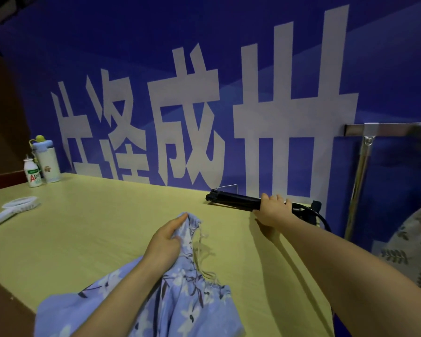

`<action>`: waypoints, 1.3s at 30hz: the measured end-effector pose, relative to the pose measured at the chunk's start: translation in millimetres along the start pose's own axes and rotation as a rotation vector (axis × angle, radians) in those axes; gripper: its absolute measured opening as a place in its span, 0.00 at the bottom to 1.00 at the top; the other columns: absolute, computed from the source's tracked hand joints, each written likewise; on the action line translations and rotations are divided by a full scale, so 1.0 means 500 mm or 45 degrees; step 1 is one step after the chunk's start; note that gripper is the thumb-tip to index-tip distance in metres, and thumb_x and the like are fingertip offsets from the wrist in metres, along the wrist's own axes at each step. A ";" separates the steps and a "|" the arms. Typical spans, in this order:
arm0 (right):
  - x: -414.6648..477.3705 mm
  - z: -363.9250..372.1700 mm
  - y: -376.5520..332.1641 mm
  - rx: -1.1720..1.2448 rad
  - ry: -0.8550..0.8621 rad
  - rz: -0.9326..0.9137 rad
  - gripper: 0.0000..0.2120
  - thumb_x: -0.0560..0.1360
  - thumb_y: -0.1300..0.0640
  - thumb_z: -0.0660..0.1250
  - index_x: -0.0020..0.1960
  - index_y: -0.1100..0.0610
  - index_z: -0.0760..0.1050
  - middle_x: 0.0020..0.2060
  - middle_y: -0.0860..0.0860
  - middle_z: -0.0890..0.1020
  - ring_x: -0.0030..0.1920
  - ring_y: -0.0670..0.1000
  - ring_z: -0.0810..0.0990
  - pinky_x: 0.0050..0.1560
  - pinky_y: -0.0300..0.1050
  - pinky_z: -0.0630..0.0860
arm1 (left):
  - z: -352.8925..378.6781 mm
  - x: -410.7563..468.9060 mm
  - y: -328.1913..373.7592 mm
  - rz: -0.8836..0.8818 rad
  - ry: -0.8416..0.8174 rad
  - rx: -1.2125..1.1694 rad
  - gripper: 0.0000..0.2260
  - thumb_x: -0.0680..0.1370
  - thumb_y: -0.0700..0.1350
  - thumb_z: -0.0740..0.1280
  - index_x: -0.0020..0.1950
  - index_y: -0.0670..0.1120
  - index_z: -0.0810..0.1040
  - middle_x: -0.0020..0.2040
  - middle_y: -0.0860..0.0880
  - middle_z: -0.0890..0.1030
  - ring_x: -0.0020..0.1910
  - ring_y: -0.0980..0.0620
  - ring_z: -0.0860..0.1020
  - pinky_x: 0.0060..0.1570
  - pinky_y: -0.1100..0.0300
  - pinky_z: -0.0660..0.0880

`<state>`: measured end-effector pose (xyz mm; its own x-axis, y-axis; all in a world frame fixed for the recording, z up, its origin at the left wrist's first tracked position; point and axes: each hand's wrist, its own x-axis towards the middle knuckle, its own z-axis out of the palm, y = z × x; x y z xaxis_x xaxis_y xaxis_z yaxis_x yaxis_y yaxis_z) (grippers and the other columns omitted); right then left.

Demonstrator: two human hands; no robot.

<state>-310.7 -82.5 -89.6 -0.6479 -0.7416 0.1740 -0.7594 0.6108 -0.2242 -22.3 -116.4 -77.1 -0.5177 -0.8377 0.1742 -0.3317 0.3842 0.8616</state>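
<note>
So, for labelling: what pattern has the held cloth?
Cloth: light blue, white flowers; head view.

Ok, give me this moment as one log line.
left hand: grips floral cloth | right hand: grips black folded tripod | place: yellow table, tripod at far edge by blue banner

The person shows only two bare limbs: the left grip (167,242) is an uncovered hand with a broad back, a plainly visible thumb and smooth knuckles, and the left forearm (122,295) behind it is bare all the way to the picture's lower edge. The right grip (274,210) is likewise a bare hand, seen from the back with short fingertips showing over its top. The right forearm (345,261) is bare too, looking much thicker near the lower right corner, where the wide lens swells it.
</note>
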 end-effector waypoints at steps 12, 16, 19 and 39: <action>-0.046 -0.009 -0.031 -0.200 -0.007 -0.177 0.19 0.76 0.43 0.64 0.59 0.55 0.72 0.45 0.52 0.78 0.47 0.52 0.78 0.48 0.45 0.74 | -0.034 -0.006 0.016 -0.033 0.066 0.053 0.27 0.78 0.28 0.52 0.73 0.49 0.66 0.75 0.50 0.65 0.38 0.61 0.72 0.27 0.73 0.66; -0.109 -0.042 -0.069 -0.122 0.126 -0.376 0.17 0.76 0.44 0.63 0.59 0.53 0.71 0.46 0.51 0.79 0.45 0.52 0.78 0.45 0.45 0.78 | -0.107 -0.046 0.029 -0.093 0.155 0.046 0.28 0.76 0.26 0.50 0.73 0.45 0.68 0.74 0.46 0.67 0.47 0.55 0.75 0.34 0.68 0.68; -0.171 -0.110 -0.099 -0.101 0.285 -0.520 0.18 0.77 0.41 0.60 0.58 0.53 0.69 0.41 0.50 0.75 0.38 0.51 0.72 0.32 0.43 0.66 | -0.185 -0.106 0.031 -0.183 0.242 0.038 0.29 0.76 0.26 0.49 0.73 0.47 0.68 0.72 0.43 0.70 0.36 0.52 0.71 0.34 0.60 0.67; -0.511 -0.285 -0.321 -0.406 0.777 -1.481 0.20 0.75 0.46 0.66 0.63 0.52 0.72 0.46 0.53 0.80 0.48 0.55 0.78 0.59 0.51 0.69 | -0.448 -0.417 0.064 -0.292 0.354 0.621 0.28 0.77 0.27 0.54 0.75 0.44 0.64 0.73 0.42 0.68 0.65 0.40 0.73 0.54 0.50 0.72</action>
<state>-32.0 48.6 38.4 0.5155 -0.6792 0.5225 -0.8083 -0.1830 0.5596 251.6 -16.5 21.1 -0.1864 -0.9650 0.1846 -0.7678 0.2603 0.5854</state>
